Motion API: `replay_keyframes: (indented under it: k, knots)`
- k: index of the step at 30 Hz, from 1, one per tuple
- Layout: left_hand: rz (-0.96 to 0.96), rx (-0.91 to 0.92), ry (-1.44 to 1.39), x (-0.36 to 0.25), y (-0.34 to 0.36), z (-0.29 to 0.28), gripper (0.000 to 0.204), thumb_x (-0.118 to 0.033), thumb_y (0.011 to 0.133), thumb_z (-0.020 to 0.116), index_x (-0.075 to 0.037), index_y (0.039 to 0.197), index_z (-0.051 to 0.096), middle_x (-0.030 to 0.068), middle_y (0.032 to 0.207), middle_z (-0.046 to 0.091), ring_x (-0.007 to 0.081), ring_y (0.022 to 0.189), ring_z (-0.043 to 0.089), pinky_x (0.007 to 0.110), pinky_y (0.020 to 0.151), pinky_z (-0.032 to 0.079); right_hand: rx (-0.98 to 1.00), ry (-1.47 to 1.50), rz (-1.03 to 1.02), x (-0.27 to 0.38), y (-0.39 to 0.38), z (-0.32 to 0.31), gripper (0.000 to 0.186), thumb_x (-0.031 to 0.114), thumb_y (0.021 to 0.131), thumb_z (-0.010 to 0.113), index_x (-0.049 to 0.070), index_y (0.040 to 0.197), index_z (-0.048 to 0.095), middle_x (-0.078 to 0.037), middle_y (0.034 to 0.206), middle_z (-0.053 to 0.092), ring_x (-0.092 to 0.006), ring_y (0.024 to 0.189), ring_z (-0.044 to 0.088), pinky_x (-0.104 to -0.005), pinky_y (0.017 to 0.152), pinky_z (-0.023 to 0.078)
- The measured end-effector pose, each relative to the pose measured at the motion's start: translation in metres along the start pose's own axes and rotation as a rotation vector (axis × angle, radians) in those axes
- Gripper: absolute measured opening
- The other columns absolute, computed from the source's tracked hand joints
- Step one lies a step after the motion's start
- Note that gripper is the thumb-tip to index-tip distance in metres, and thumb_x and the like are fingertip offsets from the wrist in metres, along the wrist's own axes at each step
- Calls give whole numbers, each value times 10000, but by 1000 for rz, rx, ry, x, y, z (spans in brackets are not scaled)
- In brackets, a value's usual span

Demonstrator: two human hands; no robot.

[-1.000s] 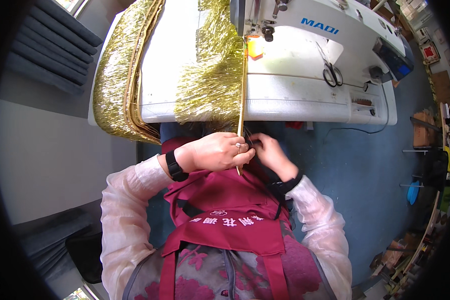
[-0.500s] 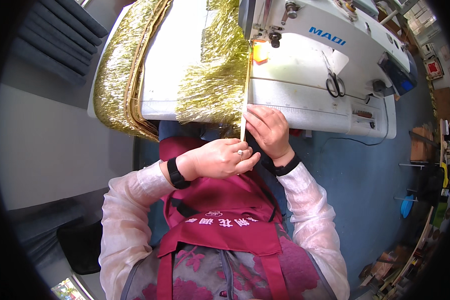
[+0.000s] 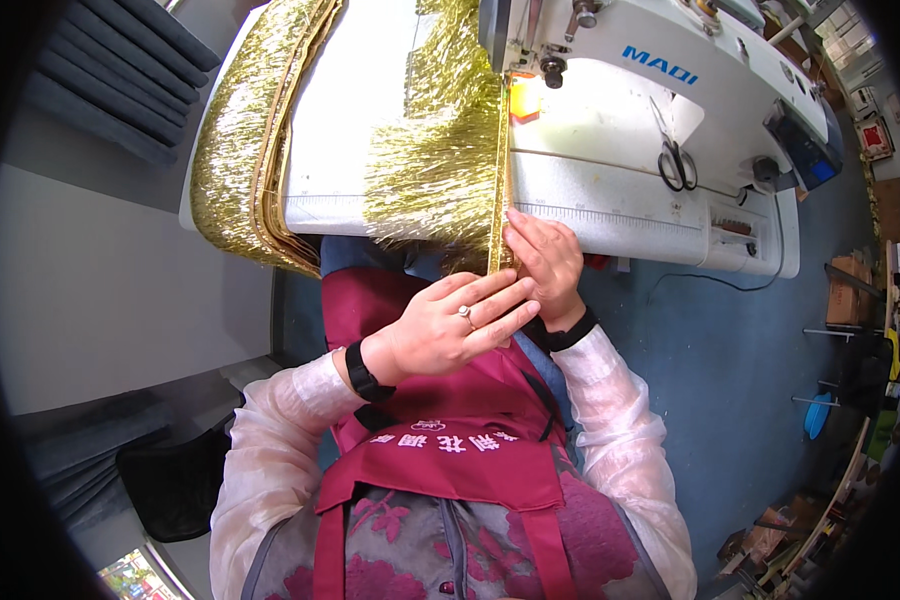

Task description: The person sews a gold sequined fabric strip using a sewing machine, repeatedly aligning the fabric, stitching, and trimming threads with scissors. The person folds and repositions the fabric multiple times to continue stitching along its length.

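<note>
A strip of gold tinsel fringe (image 3: 430, 170) lies on the white sewing table (image 3: 610, 230), its long gold band (image 3: 503, 180) running from under the sewing machine (image 3: 670, 50) down past the front edge. My left hand (image 3: 465, 320) lies over the band's near end, fingers extended but together and pressed on it. Just above it, my right hand (image 3: 545, 260) pinches the band from the right side, thumb and fingers on it. A layered pile of gold fringe (image 3: 225, 150) hangs over the table's left side.
Black scissors (image 3: 675, 165) lie beside the machine, near a small orange piece (image 3: 525, 100). A cord (image 3: 720, 284) hangs from the table. Grey fabric folds (image 3: 110, 90) are at the upper left, a black seat (image 3: 170, 490) at the lower left, and a cardboard box (image 3: 848, 290) stands at the right.
My right hand has risen from behind my left onto the band at the table's front edge. My left hand has shifted rightward, its fingers now straighter over the band.
</note>
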State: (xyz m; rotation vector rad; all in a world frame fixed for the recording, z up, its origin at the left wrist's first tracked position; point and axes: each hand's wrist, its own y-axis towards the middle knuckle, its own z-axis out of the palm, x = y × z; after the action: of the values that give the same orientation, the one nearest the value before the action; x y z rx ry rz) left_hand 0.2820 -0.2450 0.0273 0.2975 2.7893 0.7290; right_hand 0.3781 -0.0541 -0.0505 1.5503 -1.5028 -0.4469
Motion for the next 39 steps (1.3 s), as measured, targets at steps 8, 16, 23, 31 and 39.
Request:
replay_keyframes:
  k: [8,16,23,31,39]
  knots:
    - [-118,-20,-62,-20,3,11,540,-213,923,698,-13,1416,608,228,1460,588,349,1375,574,463,1147,468,70,-11,-166,7,-12,-33,146,158,916,676,47,995,731,-101,1164,761,-258,1129,722,-397,943,539]
    - [-101,62,-74,-24,-3,20,519,-199,950,669,29,1410,598,214,1440,603,331,1387,566,451,1173,451,133,33,-186,12,-23,-40,170,133,894,630,17,961,734,-115,1139,764,-261,1139,726,-388,920,551]
    - [-102,76,-57,-23,-8,26,542,-209,933,681,41,1406,597,215,1435,607,326,1389,565,445,1177,446,144,77,-171,9,-28,-36,160,108,882,640,4,965,728,-128,1125,759,-265,1132,728,-386,883,558]
    - [-110,90,-60,-20,-11,29,560,-215,925,683,52,1409,590,220,1436,605,324,1388,565,446,1185,439,146,71,-190,6,-27,-33,161,109,882,649,1,975,724,-130,1127,757,-267,1128,728,-383,861,549]
    - [-128,115,-58,-18,-11,30,533,-188,972,645,60,1436,558,227,1491,559,328,1426,525,436,1204,407,150,79,-182,3,-27,-28,182,117,880,649,-3,996,722,-128,1131,753,-266,1144,721,-381,858,538]
